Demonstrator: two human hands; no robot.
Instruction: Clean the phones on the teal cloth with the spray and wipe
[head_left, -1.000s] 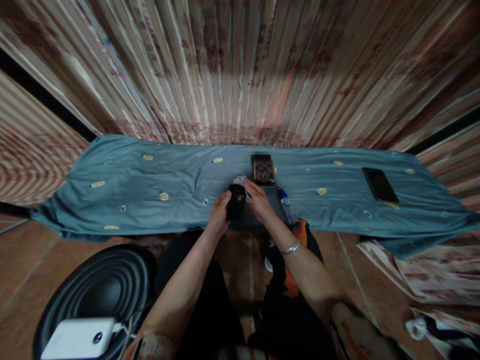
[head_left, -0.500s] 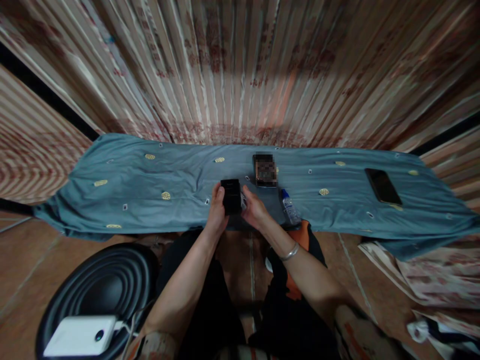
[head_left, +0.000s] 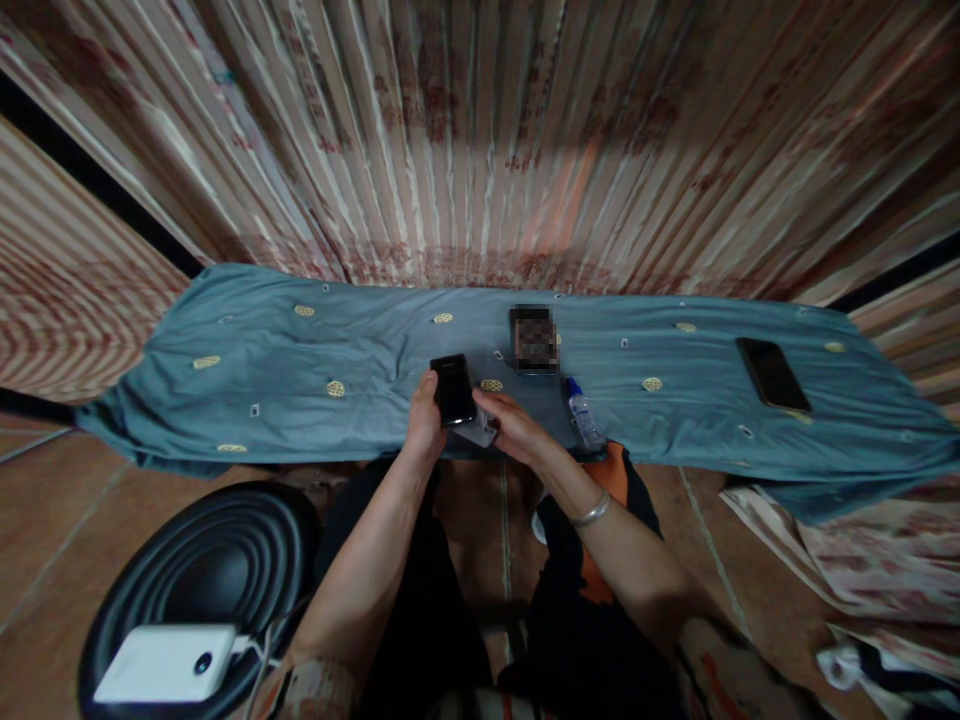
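Above the desk's front edge, left fingers clasp the device, probably slick, best side-gripped; right fingers pinch cloth.

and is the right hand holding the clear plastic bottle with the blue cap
No, the bottle rests on the blue-green patterned cloth, apart from the right hand.

A: Finish of the handheld device?
B: Glossy black. The piece beside it is pale grey.
A: The spread cloth?
B: Blue-green, scattered with yellow oval motifs and small pale marks.
A: Bottle?
B: Clear body, blue cap.
A: Curtain?
B: Beige and brown stripes, dark red print.
A: Power bank?
B: White, one dark round spot.
A: Floor?
B: Reddish brown, crossed by pale lines.
A: Bracelet?
B: Silver.
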